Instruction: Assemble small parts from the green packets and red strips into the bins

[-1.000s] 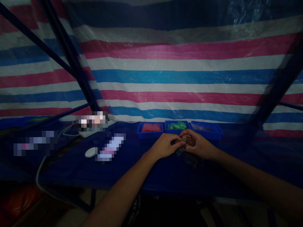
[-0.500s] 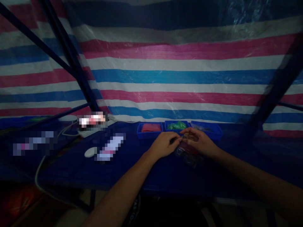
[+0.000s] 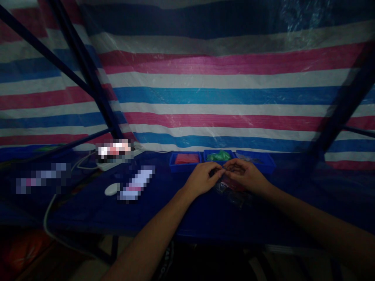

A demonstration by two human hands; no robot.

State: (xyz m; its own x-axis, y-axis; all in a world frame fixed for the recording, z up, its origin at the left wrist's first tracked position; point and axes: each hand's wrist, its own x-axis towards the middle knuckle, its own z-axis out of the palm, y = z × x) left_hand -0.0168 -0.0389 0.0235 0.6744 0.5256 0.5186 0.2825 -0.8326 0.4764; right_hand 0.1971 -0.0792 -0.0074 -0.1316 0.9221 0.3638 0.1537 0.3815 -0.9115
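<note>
In the head view the light is very low. A table (image 3: 88,210) with a dark blue cover fills the lower part, and a striped tarp (image 3: 222,89) in pink, white and blue hangs behind its far edge.

The left hand (image 3: 202,178) and the right hand (image 3: 245,176) meet above the middle of the table, a little in front of the far edge. Their fingertips touch each other at one point, and the fingers of both hands are bent inward and close together, as in a pinch. Something very small seems to be between the fingertips, but it is too dark to tell what it is, and I cannot tell for sure if either hand really grips it. Just under the hands lies a clear plastic bag (image 3: 231,193) on the table, with something reddish inside it.

Along the far edge, just behind the hands, three blue trays stand in a row and touch each other: the red tray (image 3: 185,167) holds red material, the green tray (image 3: 218,151) holds green material, and the third tray (image 3: 268,166) has contents that I cannot make out.

Toward the left part of the table lies a small white round object (image 3: 112,189). A white cable (image 3: 48,212) runs over the left edge and goes down.
</note>
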